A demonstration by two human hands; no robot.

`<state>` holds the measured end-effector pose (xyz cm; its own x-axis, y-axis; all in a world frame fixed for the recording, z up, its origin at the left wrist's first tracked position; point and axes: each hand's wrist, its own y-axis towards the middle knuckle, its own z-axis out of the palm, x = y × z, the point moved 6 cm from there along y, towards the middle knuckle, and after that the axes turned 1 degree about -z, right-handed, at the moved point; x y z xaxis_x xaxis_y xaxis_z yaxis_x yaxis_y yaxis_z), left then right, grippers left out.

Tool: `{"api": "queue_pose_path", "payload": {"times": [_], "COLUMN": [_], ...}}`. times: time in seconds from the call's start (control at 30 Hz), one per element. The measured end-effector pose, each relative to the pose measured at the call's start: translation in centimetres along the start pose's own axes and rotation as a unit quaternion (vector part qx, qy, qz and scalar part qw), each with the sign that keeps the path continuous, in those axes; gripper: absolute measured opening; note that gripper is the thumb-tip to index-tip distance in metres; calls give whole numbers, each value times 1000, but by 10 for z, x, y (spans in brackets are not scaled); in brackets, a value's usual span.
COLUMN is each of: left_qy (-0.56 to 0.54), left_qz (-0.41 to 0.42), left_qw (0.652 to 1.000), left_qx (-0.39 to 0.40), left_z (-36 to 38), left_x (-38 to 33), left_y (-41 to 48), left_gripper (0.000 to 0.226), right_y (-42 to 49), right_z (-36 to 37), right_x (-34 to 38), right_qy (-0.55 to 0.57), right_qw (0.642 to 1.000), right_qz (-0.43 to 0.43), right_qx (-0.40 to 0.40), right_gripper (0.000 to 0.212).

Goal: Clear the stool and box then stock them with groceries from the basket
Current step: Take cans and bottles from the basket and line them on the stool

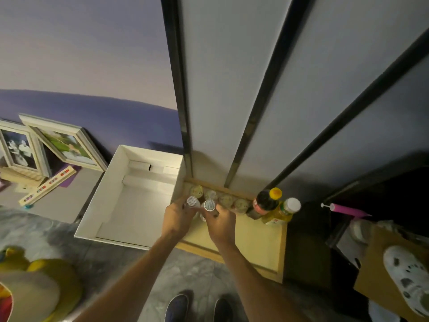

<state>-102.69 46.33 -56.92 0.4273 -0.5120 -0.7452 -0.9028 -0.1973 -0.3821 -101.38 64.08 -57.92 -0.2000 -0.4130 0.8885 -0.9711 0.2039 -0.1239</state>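
Note:
A pale wooden stool (255, 240) stands against the wall. Along its back edge runs a row of several small jars (226, 199) with speckled lids. My left hand (178, 217) grips a small jar with a silver lid (192, 202) at the stool's left end. My right hand (220, 223) grips a second silver-lidded jar (209, 204) beside it. A dark bottle with a yellow cap (267, 201) and a yellow bottle with a white cap (284, 211) stand at the stool's right end. An open white box (111, 194) with nothing inside sits left of the stool.
Two framed pictures (58, 145) lean on the wall at far left, with a flat patterned box (47, 185) on the floor. A yellow object (39, 289) sits at bottom left. A pink object (343, 209), a cardboard sheet (380, 263) and a white clog (406, 275) lie right. My shoes (199, 307) show below.

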Motion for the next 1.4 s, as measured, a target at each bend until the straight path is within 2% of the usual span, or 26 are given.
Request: {"api": "queue_pose_path", "payload": {"times": [0.13,0.3,0.5,0.6,0.67,0.87,1.0,1.13,1.3,1.4], "left_qy": [19,21,44,83,87,118,162,165,158,158], "left_qz": [4,-13,-15,10,35,150,226,299,375,406], "left_qw": [1000,999,998,996,995,980,959,936,902,878], "left_qx": [12,26,43,38,32,49,49,82,143,198], "left_z": [11,18,13,4,-10,-56,-84,-83,-47,-20], "left_x": [6,8,-3,-15,-30,-95,-157,-204,-248,-260], "left_y": [2,5,-2,-6,-14,-37,-70,-114,-185,-237], "left_gripper": [26,27,22,48,55,33,53,62,63,55], "right_y": [-5,-2,-3,-6,-12,-33,-60,-104,-184,-245], "right_z": [9,12,14,-1,-17,-92,-152,-214,-295,-339], "right_x": [-16,-21,-25,-5,15,95,144,172,178,168], "right_qy": [1,-30,-83,-111,-114,-167,-203,-225,-248,-268], "right_qw": [1000,999,994,992,992,984,972,962,946,929], "right_qz": [9,24,47,29,16,-49,-78,-62,-17,17], "right_qx": [22,29,49,52,47,-39,-91,-141,-207,-255], "right_gripper": [35,43,69,82,81,91,92,93,94,92]}}
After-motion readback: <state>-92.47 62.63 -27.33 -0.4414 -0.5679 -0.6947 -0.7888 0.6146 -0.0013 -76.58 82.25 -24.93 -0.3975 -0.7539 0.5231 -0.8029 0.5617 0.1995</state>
